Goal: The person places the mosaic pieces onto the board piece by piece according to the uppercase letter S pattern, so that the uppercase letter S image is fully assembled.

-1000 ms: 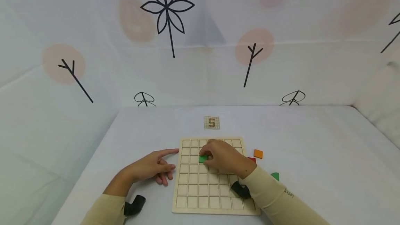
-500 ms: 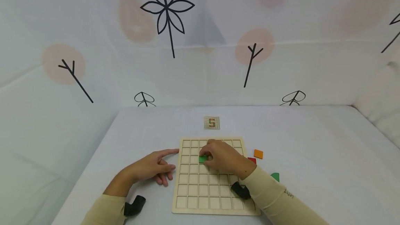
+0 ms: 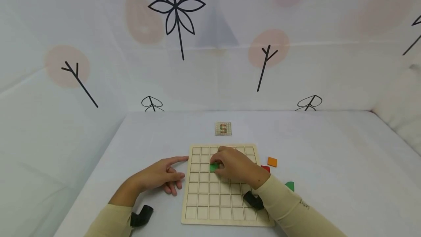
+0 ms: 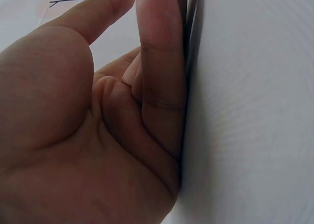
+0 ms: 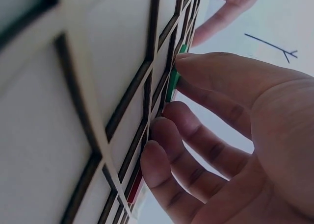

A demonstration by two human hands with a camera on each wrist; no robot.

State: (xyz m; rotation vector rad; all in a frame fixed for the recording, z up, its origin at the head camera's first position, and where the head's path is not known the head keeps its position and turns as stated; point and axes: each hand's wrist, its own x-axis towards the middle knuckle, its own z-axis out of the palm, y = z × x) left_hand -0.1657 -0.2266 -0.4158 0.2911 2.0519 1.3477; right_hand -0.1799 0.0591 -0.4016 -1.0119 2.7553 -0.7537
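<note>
My right hand [image 3: 235, 167] reaches over the pale wooden grid board [image 3: 200, 207] and pinches a small green square tile [image 3: 213, 167] between thumb and index finger. The tile is at a cell in the board's upper middle. From the right wrist, the green tile [image 5: 172, 79] appears edge-on against the grid, with the other fingertips of the right hand [image 5: 211, 136] close to the board. Beside the board, my left hand [image 3: 161, 176] rests on the table, its index finger stretched to the board's left edge. The left wrist view shows the left hand [image 4: 113, 116] holding nothing, its side along the table.
Behind the board lies a small card [image 3: 223, 128] with an S pattern on a grid. Right of the board are an orange square tile [image 3: 272, 162], a red tile [image 3: 265, 169] partly behind my wrist, and a round-edged green piece [image 3: 290, 185] by my sleeve.
</note>
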